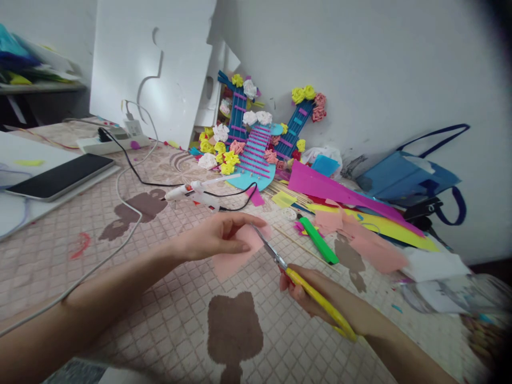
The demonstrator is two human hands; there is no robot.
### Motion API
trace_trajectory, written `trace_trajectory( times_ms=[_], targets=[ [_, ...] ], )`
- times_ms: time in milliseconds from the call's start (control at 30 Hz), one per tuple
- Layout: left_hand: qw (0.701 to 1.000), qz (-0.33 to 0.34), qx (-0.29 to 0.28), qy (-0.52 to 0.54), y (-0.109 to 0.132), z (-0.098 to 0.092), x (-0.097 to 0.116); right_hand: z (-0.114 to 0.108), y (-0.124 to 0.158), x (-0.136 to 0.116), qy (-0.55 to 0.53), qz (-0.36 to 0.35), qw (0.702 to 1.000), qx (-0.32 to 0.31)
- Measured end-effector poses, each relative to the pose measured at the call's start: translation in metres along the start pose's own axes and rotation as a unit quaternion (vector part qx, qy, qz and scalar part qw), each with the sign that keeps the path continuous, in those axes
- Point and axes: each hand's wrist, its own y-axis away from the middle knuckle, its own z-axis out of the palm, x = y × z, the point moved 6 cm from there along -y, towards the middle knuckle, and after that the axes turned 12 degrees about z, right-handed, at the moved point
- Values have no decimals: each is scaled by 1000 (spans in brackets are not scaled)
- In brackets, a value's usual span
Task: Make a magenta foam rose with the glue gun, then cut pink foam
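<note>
My left hand (218,237) pinches a small piece of pink foam sheet (236,255) between thumb and fingers, holding it just above the patterned floor mat (168,320). My right hand (320,298) is closed on a pair of yellow-handled scissors (308,290). Their blades point up and to the left and meet the right edge of the pink piece.
A white glue gun (192,193) with a black cord lies behind my hands. Coloured foam sheets (340,197), a green cutter (319,240), blue foam guitars with paper flowers (256,144), a blue bag (412,178), a power strip (112,141) and a dark tablet (60,176) surround the spot.
</note>
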Motion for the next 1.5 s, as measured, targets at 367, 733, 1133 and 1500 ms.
trace_trajectory(
  times_ms=[367, 733, 1133, 1500],
  targets=[
    [999, 4, 3, 34, 0, 0, -5, 6, -5, 18, -78, 37, 996, -38],
    [998, -3, 7, 63, 0, -1, -8, 7, -2, 20, -118, 62, 989, -59],
    [997, -35, 19, 58, 2, -3, -14, 5, -5, 11, -107, 67, 991, -44],
    [998, -34, 4, 52, 3, -2, -15, 3, 0, 11, -35, 10, 999, -7]
  ],
)
